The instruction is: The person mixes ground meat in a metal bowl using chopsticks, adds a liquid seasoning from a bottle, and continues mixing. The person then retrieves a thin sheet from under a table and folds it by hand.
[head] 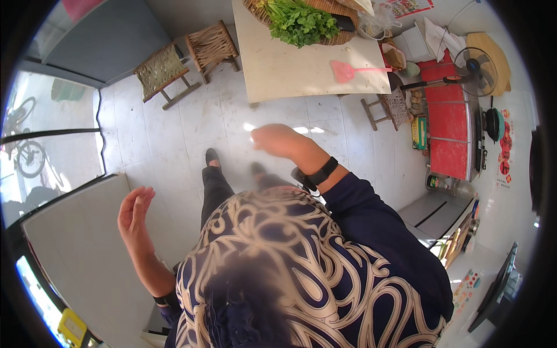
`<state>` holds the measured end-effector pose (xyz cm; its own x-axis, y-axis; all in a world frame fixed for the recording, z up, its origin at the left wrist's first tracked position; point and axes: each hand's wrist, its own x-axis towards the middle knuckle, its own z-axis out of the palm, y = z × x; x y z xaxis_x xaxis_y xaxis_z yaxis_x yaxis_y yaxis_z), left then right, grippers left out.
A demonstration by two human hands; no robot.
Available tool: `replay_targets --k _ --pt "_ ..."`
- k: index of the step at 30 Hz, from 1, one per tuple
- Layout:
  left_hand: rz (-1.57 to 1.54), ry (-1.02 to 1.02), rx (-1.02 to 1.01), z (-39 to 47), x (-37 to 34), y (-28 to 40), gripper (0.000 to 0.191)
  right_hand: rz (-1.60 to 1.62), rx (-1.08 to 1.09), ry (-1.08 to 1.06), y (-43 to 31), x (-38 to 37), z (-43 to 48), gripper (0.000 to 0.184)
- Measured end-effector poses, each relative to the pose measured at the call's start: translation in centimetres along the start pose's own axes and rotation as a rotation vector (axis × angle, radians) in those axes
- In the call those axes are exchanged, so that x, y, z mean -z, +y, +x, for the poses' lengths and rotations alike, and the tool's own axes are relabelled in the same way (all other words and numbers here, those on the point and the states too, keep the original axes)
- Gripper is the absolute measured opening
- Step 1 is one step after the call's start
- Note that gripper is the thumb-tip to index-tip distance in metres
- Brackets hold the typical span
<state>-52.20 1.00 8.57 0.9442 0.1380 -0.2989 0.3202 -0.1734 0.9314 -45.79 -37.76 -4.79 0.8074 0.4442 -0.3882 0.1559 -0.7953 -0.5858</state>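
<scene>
My left hand (pixel 135 209) is raised at my left side, its fingers loosely bent and nothing in it. Beneath it is the floor, close to a pale flat panel (pixel 87 256). In front of my body hangs my right hand (pixel 275 140), with a black band on the wrist. Its fingers curl under and are hidden from above; no object shows in it. Ahead stands a table (pixel 287 74) with a pale top. On it are leafy green herbs (pixel 300 24) in a woven tray (pixel 343 39), and a pink fly swatter (pixel 343 71).
Two woven folding stools (pixel 159 71) stand left of the table, and another woven stool (pixel 394 108) stands at its right. A fan (pixel 474 65) and a red-topped cabinet (pixel 448 130) line the right side. Glass doors (pixel 52 113) are at the left, with a bicycle beyond.
</scene>
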Motion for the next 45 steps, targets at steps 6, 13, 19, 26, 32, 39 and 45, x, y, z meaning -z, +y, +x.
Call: replay_targets --k 6,13,19,26,32,39,45 --pt "0.009 -0.165 -0.040 10.2 3.4 0.7 0.029 -0.013 -0.205 0.028 -0.3 -0.6 4.5 0.025" --pt "0.027 -0.317 0.051 20.1 4.5 0.6 0.026 0.111 -0.320 0.152 -2.5 -0.9 7.4 0.025" --pt "0.056 -0.481 0.075 24.6 2.5 -0.1 0.027 0.105 -0.517 0.135 -1.0 -2.1 5.4 0.024" --pt "0.119 -0.558 0.108 24.2 -0.6 -0.6 0.031 0.111 -0.625 0.219 3.5 -3.6 1.4 0.020" --pt "0.137 -0.574 0.122 21.6 -5.0 -1.0 0.029 0.153 -0.706 0.242 9.1 -4.3 -2.3 0.024" --pt "0.193 -0.466 0.201 14.2 -14.5 -0.9 0.030 0.195 -0.643 0.205 18.4 -5.2 -7.3 0.028" --pt "0.221 -0.463 0.350 8.9 -24.1 -2.1 0.030 0.237 -0.617 0.149 25.5 -5.5 -11.0 0.033"
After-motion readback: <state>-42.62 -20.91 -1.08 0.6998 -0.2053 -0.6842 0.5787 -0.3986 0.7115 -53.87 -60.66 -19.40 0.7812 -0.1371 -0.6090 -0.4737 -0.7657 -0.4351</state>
